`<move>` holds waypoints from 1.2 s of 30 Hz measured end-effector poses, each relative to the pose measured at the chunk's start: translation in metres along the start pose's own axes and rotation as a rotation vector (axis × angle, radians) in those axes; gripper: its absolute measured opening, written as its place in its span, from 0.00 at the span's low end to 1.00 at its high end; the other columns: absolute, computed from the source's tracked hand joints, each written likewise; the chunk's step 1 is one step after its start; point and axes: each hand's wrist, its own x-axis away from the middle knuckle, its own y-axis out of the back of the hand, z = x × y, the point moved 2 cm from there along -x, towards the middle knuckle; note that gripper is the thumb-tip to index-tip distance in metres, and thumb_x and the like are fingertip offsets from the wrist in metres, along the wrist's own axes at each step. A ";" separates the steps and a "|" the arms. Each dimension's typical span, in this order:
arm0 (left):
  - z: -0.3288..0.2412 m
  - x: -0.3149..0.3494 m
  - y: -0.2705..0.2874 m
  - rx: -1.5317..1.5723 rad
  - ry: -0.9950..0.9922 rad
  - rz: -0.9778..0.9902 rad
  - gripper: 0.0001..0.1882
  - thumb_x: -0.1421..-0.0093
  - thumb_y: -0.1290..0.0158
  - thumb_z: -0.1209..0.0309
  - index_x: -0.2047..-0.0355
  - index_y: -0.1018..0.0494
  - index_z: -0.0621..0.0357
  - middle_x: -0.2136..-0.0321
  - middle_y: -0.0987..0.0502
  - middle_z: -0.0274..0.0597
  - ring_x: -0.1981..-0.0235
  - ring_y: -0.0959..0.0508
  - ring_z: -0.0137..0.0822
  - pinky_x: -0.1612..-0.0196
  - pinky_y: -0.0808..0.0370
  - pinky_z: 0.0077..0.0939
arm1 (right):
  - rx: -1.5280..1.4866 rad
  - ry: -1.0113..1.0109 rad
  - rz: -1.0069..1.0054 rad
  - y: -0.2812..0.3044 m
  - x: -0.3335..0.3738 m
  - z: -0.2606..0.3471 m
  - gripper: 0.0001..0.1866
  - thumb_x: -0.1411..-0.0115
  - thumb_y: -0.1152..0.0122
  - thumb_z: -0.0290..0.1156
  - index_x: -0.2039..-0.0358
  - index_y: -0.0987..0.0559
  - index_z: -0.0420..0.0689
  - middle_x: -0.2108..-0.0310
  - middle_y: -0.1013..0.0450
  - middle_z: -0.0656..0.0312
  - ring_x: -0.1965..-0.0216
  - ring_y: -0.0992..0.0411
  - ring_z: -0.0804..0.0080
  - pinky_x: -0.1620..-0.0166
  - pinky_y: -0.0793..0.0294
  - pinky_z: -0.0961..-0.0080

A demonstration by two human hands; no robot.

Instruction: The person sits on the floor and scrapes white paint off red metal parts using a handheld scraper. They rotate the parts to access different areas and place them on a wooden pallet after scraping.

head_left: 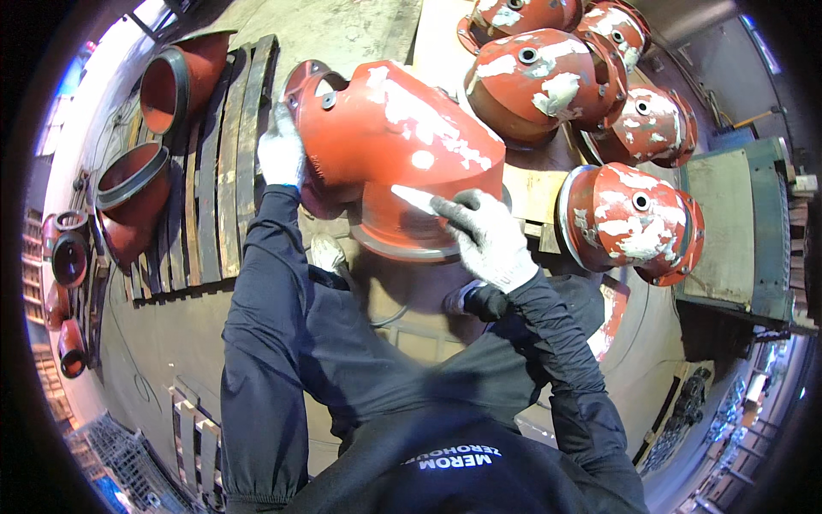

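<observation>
A large red cast pipe fitting [338,141] stands before me, its upper side patched with off-white filler. My left hand [281,152], in a pale work glove, is at the fitting's left flange, its fingers along the edge and partly hidden. Over the front of the same piece is my right hand [490,236], also gloved, closed around a pale, flat tapered blade [414,199]. The blade's tip points left and lies close to the red surface; whether it touches I cannot tell.
More patched red fittings [634,214] stand at the right and far right. A wooden pallet [205,171] on the left carries two red elbows [133,201] with dark rims. At the right edge is a green-framed bench [736,227]. A cable [394,319] runs on the floor by my feet.
</observation>
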 end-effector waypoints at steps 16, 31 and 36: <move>0.003 -0.003 0.000 0.234 0.221 -0.064 0.47 0.26 0.62 0.35 0.65 0.20 0.77 0.74 0.18 0.63 0.74 0.21 0.53 0.62 0.27 0.52 | -0.297 -0.523 -0.326 0.002 0.058 -0.035 0.22 0.35 0.38 0.21 0.40 0.18 0.49 0.56 0.23 0.55 0.54 0.22 0.58 0.49 0.23 0.68; 0.022 -0.011 -0.007 0.177 0.258 -0.044 0.46 0.25 0.63 0.38 0.58 0.22 0.83 0.67 0.19 0.76 0.68 0.19 0.66 0.59 0.27 0.57 | 0.050 -0.298 -0.086 0.010 0.013 -0.010 0.27 0.39 0.36 0.24 0.39 0.19 0.57 0.58 0.25 0.54 0.55 0.25 0.51 0.52 0.23 0.59; 0.009 -0.006 -0.001 0.208 0.266 -0.038 0.51 0.30 0.63 0.30 0.57 0.20 0.77 0.71 0.17 0.61 0.74 0.20 0.51 0.68 0.25 0.49 | 0.079 -0.365 -0.169 0.007 0.011 -0.012 0.25 0.39 0.35 0.25 0.41 0.18 0.57 0.58 0.25 0.55 0.56 0.25 0.52 0.53 0.22 0.59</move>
